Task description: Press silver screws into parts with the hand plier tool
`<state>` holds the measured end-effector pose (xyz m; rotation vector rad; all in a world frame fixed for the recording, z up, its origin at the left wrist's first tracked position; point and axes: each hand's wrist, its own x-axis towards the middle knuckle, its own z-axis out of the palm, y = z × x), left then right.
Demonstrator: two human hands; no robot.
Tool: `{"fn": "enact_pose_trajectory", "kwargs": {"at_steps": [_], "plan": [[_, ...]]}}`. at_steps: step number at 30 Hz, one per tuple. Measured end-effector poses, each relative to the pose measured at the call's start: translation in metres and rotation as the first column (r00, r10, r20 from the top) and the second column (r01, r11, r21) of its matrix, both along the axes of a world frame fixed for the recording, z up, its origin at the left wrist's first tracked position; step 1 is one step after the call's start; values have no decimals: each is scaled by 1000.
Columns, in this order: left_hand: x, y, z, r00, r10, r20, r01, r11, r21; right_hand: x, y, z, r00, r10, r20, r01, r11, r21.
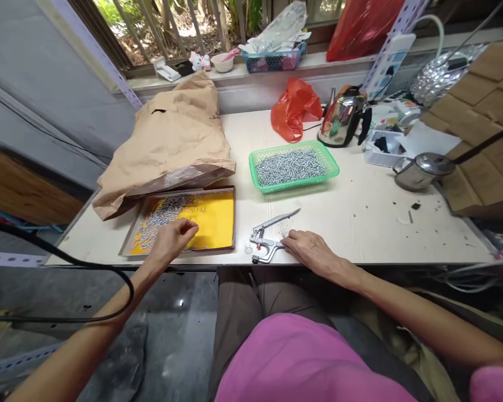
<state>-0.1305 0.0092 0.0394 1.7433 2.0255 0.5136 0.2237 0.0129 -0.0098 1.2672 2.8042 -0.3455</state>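
Note:
My left hand (172, 241) is above the right-middle of a shallow tray (233, 223) with a yellow bottom. Its thumb and index finger are pinched together, and whatever is between them is too small to make out. Many small metal pieces (155, 220) lie heaped in the tray's left part. My right hand (308, 251) rests at the table's front edge, its fingers curled on the lower handle of silver snap pliers (270, 247). The pliers lie flat with their handles spread and a small red part near the jaws.
Behind the pliers stands a green plastic basket (294, 187) full of small metal pieces. A large brown paper bag (171, 128) overhangs the tray's back. Further back are a red plastic bag (293, 109) and a kettle (339, 125). A metal cup (423, 170) and cardboard (482, 128) stand at right.

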Motion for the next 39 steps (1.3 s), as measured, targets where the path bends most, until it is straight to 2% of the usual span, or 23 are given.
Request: {"fn": "enact_pose_trajectory", "kwargs": {"at_steps": [1,2,4,7,10,13,17,21,34,39], "plan": [[19,-4,3,982,82,169,-74,996,-54,1,3,0,1000,8,7,-8,1000,26],[39,-9,3,930,150,335,-114,986,-125,2,6,0,1000,12,15,-13,999,52],[77,-20,0,801,256,541,-118,954,-275,5,11,-1,1000,8,29,-11,995,96],[120,-31,-15,690,343,638,-100,917,-385,10,16,-3,1000,-7,28,4,993,119],[141,-32,-31,671,370,642,-105,905,-411,13,15,-3,1000,-13,6,12,992,124],[151,-30,-40,687,366,628,-103,904,-415,13,13,0,1000,-21,-1,21,992,127],[160,-28,-42,720,371,587,-97,891,-444,11,11,5,999,-41,6,40,993,115],[164,-25,-44,715,399,575,-90,867,-490,11,11,4,999,-50,-9,51,993,109],[166,-28,-41,748,411,520,-120,856,-503,11,11,7,998,-61,-23,62,995,83],[164,-23,-43,702,481,525,-118,806,-580,11,12,3,998,-61,-17,62,993,99]]}}
